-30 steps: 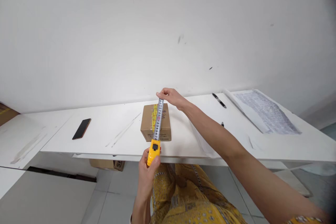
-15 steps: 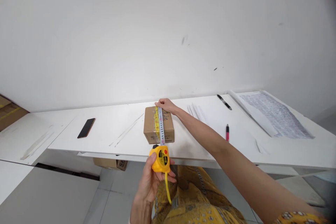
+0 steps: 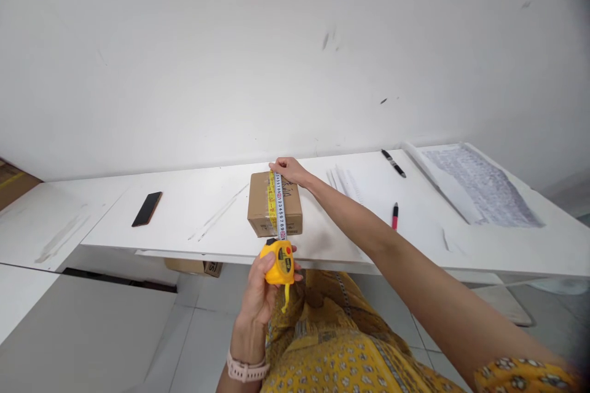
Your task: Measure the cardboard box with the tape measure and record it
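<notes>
A small brown cardboard box with yellow printed tape and dark handwriting on top sits near the table's front edge. My left hand is closed around a yellow tape measure, just in front of the box. From its case the white blade runs back across the box's top, beside the yellow tape. At the far edge of the box, my right hand pinches the blade's end. That tip is hidden under the fingers. A yellow strap hangs from the case.
On the white table a black phone lies to the left. To the right are white paper, a red pen, a black pen and a densely written sheet. A wall rises behind.
The whole scene has shifted slightly upward in view, and a pink wristband now shows on my left wrist. Both hands keep their hold on the tape measure across the box.
</notes>
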`<state>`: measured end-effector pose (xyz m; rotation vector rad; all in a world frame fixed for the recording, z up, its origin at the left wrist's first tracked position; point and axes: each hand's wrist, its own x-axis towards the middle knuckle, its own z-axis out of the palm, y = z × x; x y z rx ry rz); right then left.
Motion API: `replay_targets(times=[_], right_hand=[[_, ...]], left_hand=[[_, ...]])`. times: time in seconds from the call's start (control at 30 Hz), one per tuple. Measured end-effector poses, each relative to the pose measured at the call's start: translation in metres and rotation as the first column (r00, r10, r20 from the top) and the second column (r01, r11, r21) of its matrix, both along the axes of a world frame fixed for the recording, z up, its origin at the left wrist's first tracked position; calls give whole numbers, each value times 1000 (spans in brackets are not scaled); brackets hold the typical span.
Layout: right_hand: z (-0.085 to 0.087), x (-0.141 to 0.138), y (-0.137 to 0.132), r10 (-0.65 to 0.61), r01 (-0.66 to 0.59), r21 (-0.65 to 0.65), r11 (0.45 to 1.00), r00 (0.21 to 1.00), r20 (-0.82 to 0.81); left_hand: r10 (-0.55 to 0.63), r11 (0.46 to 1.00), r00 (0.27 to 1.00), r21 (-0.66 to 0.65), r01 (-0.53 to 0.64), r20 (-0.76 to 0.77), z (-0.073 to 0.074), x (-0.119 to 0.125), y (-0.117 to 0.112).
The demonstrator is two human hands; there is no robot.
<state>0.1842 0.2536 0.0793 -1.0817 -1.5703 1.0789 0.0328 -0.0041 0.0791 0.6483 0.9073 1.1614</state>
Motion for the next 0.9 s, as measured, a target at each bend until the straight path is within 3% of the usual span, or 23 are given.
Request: replay_targets(times=[0.1,0.17,0.23,0.3,0.4,0.47,0.53,0.67,0.73,0.8,0.9], right_hand=[[6,11,-10,-154,161,64,985,983,-102],[4,25,-27,-264,272,54,961,956,-132],[-6,39,-53,-347,350,19,937,933,-101],[-23,47,-84,-342,342,3,940,939,-43],[-47,47,-127,-122,118,43,992,985,119],[-50,41,-146,-30,20,87,996,992,123],[-39,35,-155,-26,14,102,995,992,123],[-3,32,-152,-153,133,116,984,971,183],[6,38,-148,-181,158,136,978,966,184],[5,48,-148,-151,127,142,982,972,179],[-10,70,-152,-56,25,158,987,979,194]], left_hand=[[70,992,997,107,-67,-28,-2,-13,1],[223,951,970,242,-194,-98,-7,-26,5],[381,888,908,342,-307,-176,-16,-40,13],[448,868,864,343,-359,-231,-28,-50,25],[369,915,899,260,-308,-235,-45,-56,41],[303,938,928,240,-251,-216,-50,-57,48],[271,943,940,254,-216,-208,-47,-59,50],[249,929,942,331,-166,-227,-27,-62,49],[255,918,937,363,-157,-239,-18,-61,46],[239,920,941,367,-141,-238,-16,-60,40],[113,945,965,326,-31,-237,-18,-64,28]])
